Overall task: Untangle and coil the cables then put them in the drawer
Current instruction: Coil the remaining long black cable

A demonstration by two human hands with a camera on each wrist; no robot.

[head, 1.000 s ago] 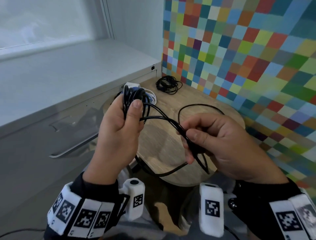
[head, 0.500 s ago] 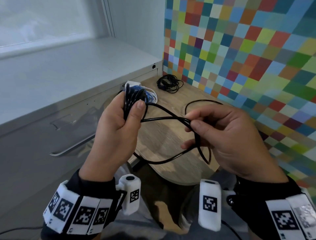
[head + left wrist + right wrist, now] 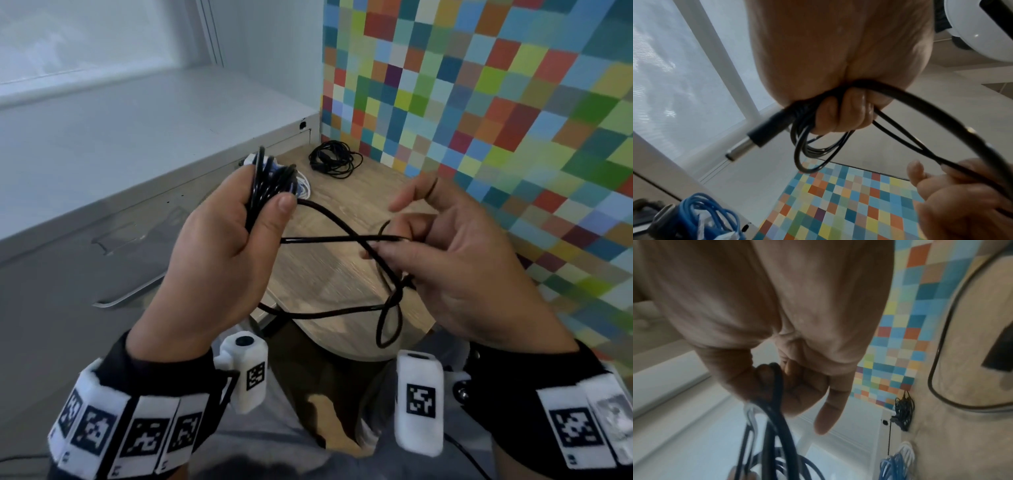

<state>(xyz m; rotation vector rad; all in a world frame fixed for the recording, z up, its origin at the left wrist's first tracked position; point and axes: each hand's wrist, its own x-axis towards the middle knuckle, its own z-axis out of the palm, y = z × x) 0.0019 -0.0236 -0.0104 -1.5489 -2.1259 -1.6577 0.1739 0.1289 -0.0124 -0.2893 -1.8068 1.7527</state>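
Black round-sheathed cable is crossing itself between the left hand, gripping its coiled loops, and the right hand, pinching the slack, so pulling is risking a knot.

The left hand is raised, fingers curled and thumb pressed over a bundle of thin black round cable. The right hand pinches a strand of it between thumb and forefinger, the other fingers spread loosely outward.

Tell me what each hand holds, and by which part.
Left hand grips the black cable by its coiled loops, plug end poking out. Right hand pinches the cable's loose strands where they cross.
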